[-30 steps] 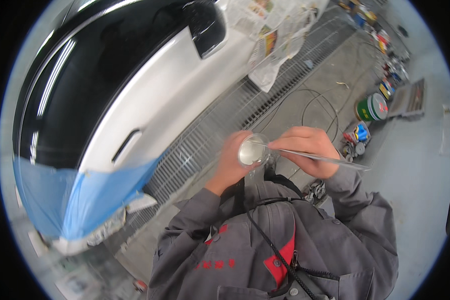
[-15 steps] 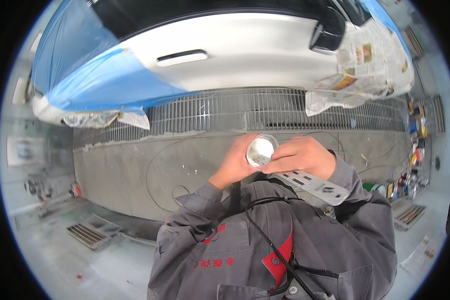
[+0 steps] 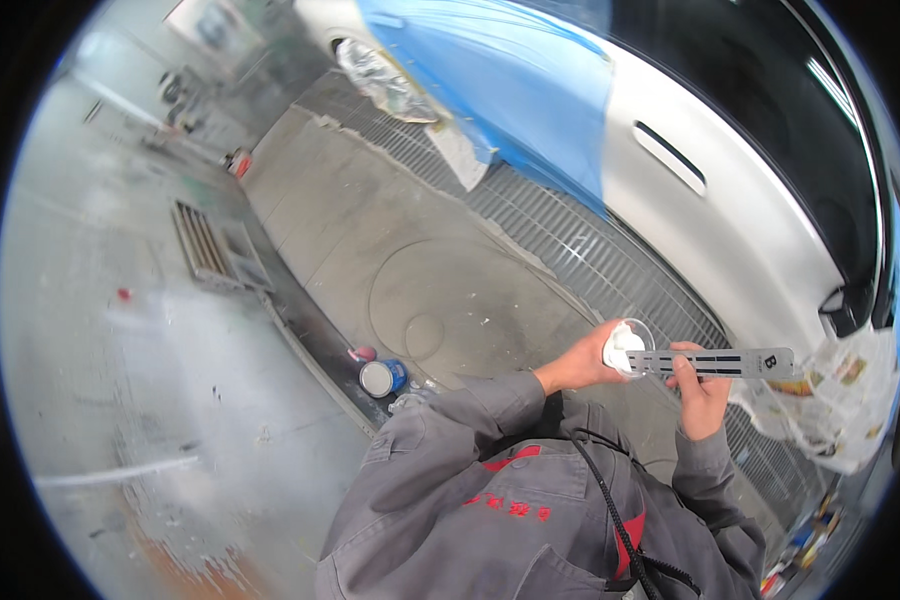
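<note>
Cup (image 3: 630,345), likely light and crushable, sits pinched in left hand (image 3: 582,365); right hand (image 3: 700,390) grips stiff stick (image 3: 715,362) mid-length.

You have open concrete floor (image 3: 390,260) to your left, past the small tin can (image 3: 381,377) near your elbow. To your right, the white car (image 3: 730,190) and its newspaper masking (image 3: 830,400) block passage.

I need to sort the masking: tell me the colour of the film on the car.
Blue film on the white car, head view.
</note>
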Available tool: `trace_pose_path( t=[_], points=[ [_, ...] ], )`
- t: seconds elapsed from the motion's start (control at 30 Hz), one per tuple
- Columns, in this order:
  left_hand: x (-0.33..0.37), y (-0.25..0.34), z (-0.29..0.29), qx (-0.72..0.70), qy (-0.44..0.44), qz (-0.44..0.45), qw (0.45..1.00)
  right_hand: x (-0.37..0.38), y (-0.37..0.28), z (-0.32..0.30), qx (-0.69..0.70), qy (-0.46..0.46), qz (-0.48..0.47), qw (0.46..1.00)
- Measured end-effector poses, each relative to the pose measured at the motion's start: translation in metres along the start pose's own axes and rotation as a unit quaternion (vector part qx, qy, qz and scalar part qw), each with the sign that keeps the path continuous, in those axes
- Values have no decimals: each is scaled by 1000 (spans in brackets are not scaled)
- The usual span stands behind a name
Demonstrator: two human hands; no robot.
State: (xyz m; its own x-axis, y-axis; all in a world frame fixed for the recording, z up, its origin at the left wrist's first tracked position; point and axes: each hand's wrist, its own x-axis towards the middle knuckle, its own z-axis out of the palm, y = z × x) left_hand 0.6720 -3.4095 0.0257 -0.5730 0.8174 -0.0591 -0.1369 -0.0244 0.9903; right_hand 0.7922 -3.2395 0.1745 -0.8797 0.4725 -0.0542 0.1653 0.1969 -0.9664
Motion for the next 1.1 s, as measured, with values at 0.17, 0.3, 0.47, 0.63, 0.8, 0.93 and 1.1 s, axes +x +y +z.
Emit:
trace_pose_path(
  t=[0.17, 0.3, 0.47, 0.63, 0.8, 0.93, 1.1],
  points=[
    [-45, -5, -47, 85, 41, 63, 994, 7, -13, 54, -12, 7, -36, 999],
    [-79, 2, -69, 27, 66, -2, 997, -2, -18, 92, -107, -147, -92, 979],
    [-97, 4, -80, -48, 62, -7, 997, 4, -37, 107, -91, -97, -58, 989],
    [-97, 6, -96, -11, 102, 21, 994, 4, -47, 127, -144, -163, -223, 950],
    [-88, 12, -110, 91, 103, 35, 990, 20, -55, 125, -43, -40, 32, 998],
    [-63, 18, -120, 119, 102, 45, 987, 35, -55, 121, -77, -184, -75, 977],
    [-26, 27, -135, 90, 82, 27, 992, 80, -43, 101, 10, -138, -84, 987]
  ],
)
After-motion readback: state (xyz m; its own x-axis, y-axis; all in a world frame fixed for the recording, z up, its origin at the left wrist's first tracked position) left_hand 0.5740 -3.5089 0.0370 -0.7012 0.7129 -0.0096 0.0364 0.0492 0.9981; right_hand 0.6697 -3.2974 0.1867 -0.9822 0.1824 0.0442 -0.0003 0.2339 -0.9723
